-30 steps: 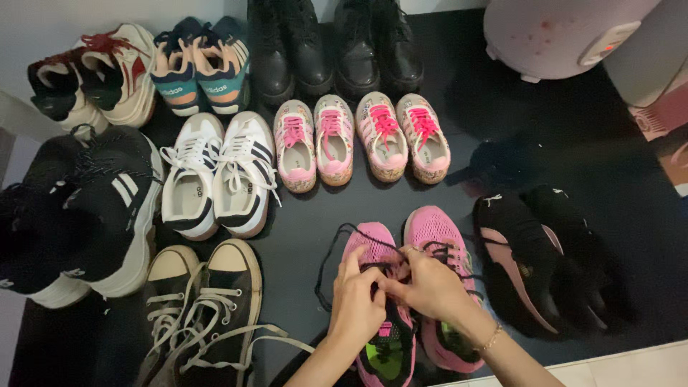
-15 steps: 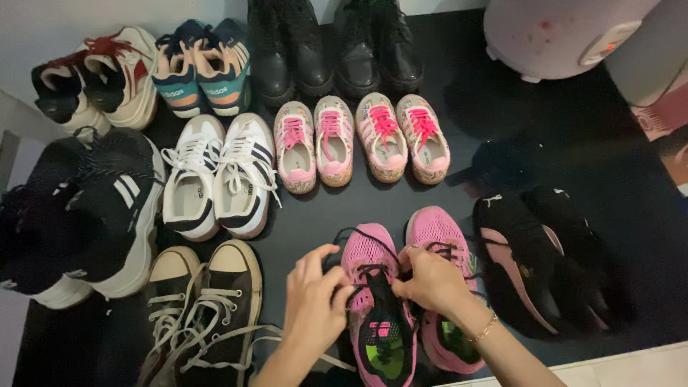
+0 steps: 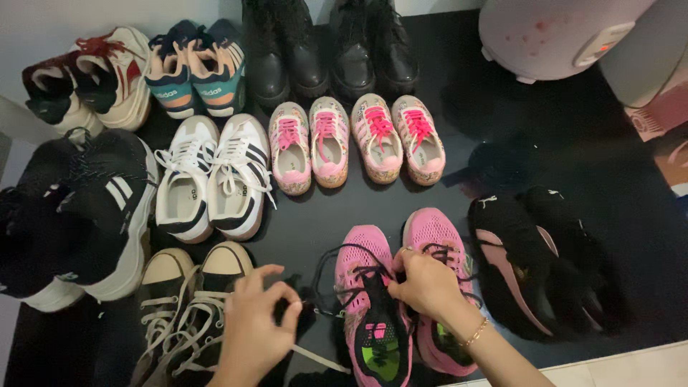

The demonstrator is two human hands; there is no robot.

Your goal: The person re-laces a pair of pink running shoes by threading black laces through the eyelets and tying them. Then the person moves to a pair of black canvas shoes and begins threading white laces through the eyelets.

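Pink running shoes (image 3: 401, 287) on dark floor (image 3: 401, 208), front row, between black-and-cream canvas sneakers (image 3: 183, 308) and black trainers (image 3: 534, 258). Right hand (image 3: 424, 283) closed, pinching black lace (image 3: 337, 276) at tongue of left-lying pink shoe. Left hand (image 3: 252, 326) closed on other lace end, drawn out leftward over canvas sneakers. Best kept taut and even on both ends, pull low along eyelets, pinch held at crossing, lace clear of cream laces (image 3: 172, 322) below. White striped sneakers (image 3: 208, 179) well apart behind.

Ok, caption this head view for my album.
Left hand and right hand pull black laces on a pink sneaker.
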